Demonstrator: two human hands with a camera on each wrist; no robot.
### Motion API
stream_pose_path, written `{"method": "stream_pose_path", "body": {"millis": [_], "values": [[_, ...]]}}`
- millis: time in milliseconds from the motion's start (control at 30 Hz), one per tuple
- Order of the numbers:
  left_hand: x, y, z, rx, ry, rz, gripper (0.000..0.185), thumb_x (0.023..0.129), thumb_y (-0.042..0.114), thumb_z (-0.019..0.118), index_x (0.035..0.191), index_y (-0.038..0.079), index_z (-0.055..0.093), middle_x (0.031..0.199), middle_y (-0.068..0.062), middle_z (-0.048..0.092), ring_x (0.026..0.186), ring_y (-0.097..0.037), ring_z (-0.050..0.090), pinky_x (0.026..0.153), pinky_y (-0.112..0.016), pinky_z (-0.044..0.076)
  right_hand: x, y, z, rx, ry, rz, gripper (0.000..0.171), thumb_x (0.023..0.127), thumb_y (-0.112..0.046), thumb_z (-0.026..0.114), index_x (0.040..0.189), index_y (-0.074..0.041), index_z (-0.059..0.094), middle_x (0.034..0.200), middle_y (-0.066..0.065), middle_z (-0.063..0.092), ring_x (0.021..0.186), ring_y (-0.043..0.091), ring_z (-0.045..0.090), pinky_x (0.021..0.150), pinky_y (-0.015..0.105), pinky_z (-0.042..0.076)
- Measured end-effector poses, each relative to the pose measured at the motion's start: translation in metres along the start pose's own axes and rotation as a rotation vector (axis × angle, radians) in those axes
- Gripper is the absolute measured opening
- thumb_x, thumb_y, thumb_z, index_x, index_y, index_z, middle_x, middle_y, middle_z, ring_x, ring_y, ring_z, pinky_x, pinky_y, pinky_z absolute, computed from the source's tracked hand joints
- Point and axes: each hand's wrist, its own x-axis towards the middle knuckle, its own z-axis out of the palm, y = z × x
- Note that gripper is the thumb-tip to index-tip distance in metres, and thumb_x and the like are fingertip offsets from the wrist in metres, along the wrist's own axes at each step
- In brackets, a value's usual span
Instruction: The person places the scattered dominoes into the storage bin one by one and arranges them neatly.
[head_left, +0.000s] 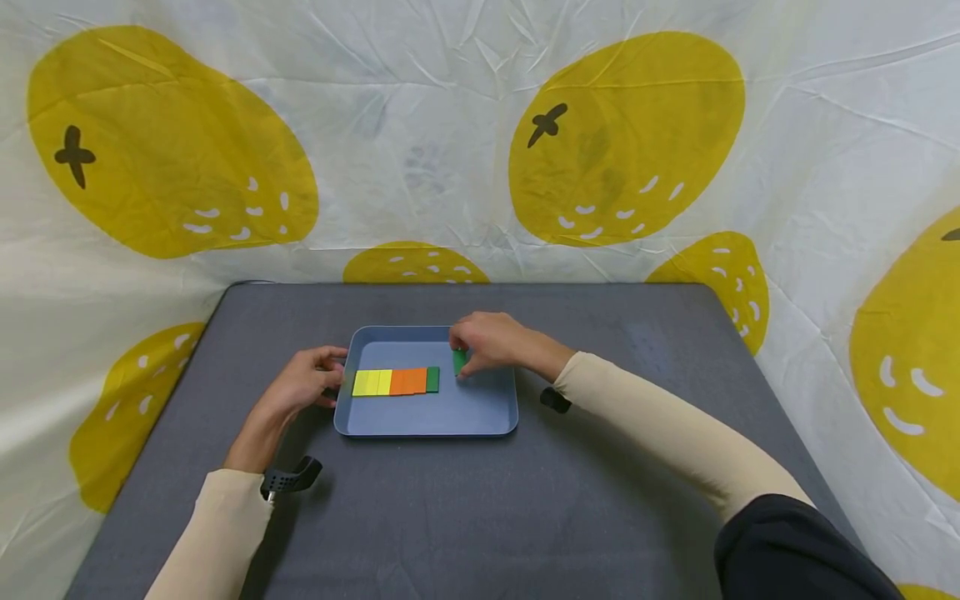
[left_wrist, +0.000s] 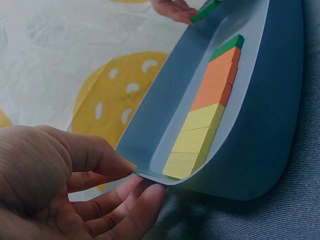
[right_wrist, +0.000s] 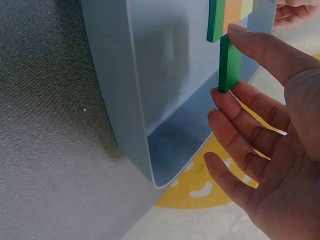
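Note:
A blue-grey rectangular tray (head_left: 450, 421) lies on the table. In it runs a row of thin flat blocks: several yellow blocks (left_wrist: 192, 137) on the left, orange blocks (head_left: 408, 382) beside them, and a green block (head_left: 432, 380) at the right end. My left hand (head_left: 303, 379) pinches the tray's left rim between thumb and fingers, as the left wrist view shows. Over the tray's right half, my right hand (head_left: 491, 340) holds another green block (right_wrist: 229, 65) between thumb and fingertips, apart from the row. The other fingers of that hand are spread.
A dark grey cloth covers the table (head_left: 450, 517). Behind it hangs a white curtain (head_left: 420, 150) printed with large yellow fruit shapes. Dark bands (head_left: 292, 477) are on both wrists.

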Motion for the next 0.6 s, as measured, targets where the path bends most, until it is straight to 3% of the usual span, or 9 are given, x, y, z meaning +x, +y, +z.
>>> {"method": "stream_pose_path", "body": {"millis": [400, 600], "values": [[0.0, -0.001, 0.001, 0.0, 0.001, 0.015, 0.052, 0.1, 0.0, 0.055, 0.151, -0.002, 0.042, 0.122, -0.026, 0.054, 0.097, -0.033, 0.06, 0.07, -0.037, 0.061, 0.022, -0.012, 0.011, -0.084, -0.097, 0.022, 0.045, 0.081, -0.045, 0.084, 0.11, -0.014, 0.07, 0.097, -0.002, 0.063, 0.089, 0.015, 0.057, 0.074, 0.03, 0.052], [0.001, -0.002, 0.0, 0.001, 0.002, 0.011, 0.052, 0.1, 0.0, 0.055, 0.15, -0.001, 0.042, 0.122, -0.026, 0.054, 0.097, -0.032, 0.06, 0.07, -0.037, 0.061, 0.028, -0.02, 0.017, -0.138, -0.141, 0.049, 0.045, 0.082, -0.047, 0.083, 0.112, -0.015, 0.071, 0.101, -0.002, 0.066, 0.092, 0.015, 0.059, 0.077, 0.031, 0.054]]}}
